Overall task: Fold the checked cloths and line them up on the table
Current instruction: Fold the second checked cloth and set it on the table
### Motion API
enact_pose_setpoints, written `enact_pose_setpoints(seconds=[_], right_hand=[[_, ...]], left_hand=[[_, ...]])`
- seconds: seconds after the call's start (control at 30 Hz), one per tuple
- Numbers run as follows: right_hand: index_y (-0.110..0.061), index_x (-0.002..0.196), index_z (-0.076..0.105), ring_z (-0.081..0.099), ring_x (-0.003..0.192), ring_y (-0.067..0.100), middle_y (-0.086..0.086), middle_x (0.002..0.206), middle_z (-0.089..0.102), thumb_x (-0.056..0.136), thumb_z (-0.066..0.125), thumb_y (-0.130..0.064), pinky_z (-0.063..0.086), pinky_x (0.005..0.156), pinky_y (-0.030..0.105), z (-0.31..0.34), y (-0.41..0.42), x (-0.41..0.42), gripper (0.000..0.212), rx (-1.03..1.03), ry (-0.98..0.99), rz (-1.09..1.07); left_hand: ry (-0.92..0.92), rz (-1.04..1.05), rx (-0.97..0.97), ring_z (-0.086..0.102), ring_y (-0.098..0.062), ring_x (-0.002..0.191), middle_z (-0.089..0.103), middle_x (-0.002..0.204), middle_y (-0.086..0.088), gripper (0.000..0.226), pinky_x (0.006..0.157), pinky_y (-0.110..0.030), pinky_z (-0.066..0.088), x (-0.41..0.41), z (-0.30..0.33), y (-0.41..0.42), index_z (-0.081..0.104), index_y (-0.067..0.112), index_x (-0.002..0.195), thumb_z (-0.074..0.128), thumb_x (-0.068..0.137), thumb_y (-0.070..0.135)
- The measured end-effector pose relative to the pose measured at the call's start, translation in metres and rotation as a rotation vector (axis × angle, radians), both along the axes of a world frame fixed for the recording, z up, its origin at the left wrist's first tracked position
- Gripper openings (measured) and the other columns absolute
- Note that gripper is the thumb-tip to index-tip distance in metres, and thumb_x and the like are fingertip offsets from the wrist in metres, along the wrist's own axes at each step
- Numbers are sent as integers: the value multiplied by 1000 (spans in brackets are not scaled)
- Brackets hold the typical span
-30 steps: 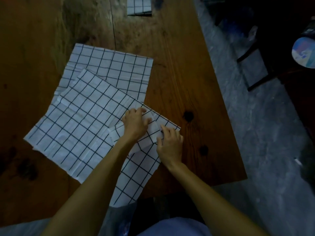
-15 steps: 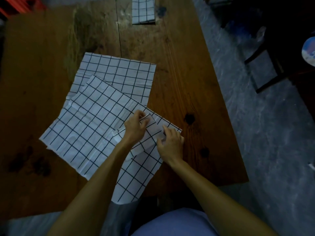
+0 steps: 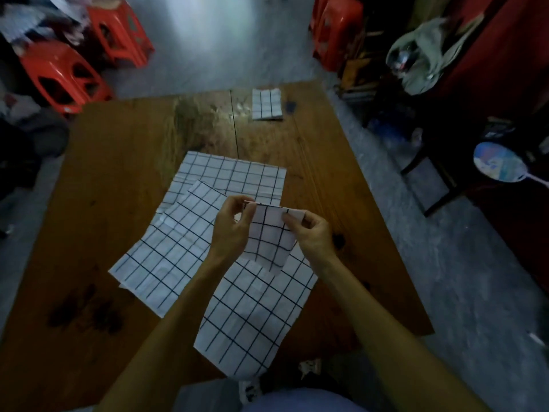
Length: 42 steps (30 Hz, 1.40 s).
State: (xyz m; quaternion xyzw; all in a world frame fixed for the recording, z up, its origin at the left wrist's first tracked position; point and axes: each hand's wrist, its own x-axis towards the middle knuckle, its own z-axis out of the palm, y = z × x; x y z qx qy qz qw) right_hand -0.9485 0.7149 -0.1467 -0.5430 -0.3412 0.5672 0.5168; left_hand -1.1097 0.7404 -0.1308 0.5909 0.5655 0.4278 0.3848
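Both hands up over the wooden table (image 3: 124, 179). Left hand (image 3: 230, 230) and right hand (image 3: 310, 233) each pinch a top corner of a small folded checked cloth (image 3: 267, 239), lifted clear of the surface. Under it, 2 unfolded checked cloths: near one (image 3: 237, 307) overlapping the far one (image 3: 237, 173). 1 finished folded cloth (image 3: 266, 103) sits at the far edge. Red stools (image 3: 59, 75) beyond.
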Motion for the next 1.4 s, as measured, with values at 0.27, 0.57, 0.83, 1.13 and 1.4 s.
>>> enact_pose_setpoints(seconds=[0.27, 0.57, 0.83, 1.13, 1.4], right_hand=[[-7, 102, 70, 69, 86, 15, 4, 93, 73, 92, 60, -19, 58, 72, 29, 64, -6, -22, 18, 225, -131, -60], [-16, 95, 72, 70, 87, 18, 1, 92, 73, 88, 64, -25, 58, 76, 35, 92, -32, -24, 14, 357, -417, -231], [-8, 104, 72, 70, 87, 13, 4, 94, 74, 93, 60, -22, 57, 77, 31, 108, -55, 5, 21, 387, -693, -206], [-14, 98, 74, 63, 71, 0, -10, 81, 69, 89, 63, -37, 50, 66, 19, 107, -84, 81, 27, 340, -918, -134], [-30, 76, 62, 52, 52, 0, -14, 55, 56, 91, 61, -35, 38, 49, 13, 51, -148, 200, 16, 213, -898, -123]], left_hand=[[-162, 64, 149, 63, -6, 83, 66, 88, 1, 7, 72, -18, 53, -32, 49, -1, 63, 17, 94, 56, 94, 19], [-122, 50, 265, 59, -4, 79, 65, 87, 4, 12, 70, -23, 48, -23, 59, -14, 61, 18, 95, 49, 96, 16], [191, -326, 754, 62, -13, 89, 70, 94, -1, 21, 90, -35, 39, 33, 88, -20, 70, 14, 99, 58, 89, 28], [175, -319, 694, 50, -3, 75, 56, 82, 12, 6, 78, -26, 42, 98, 104, -32, 64, 12, 82, 62, 87, 12], [135, -171, 503, 53, -4, 73, 62, 85, 1, 6, 65, -5, 41, 189, 99, -57, 66, 7, 87, 60, 90, 9]])
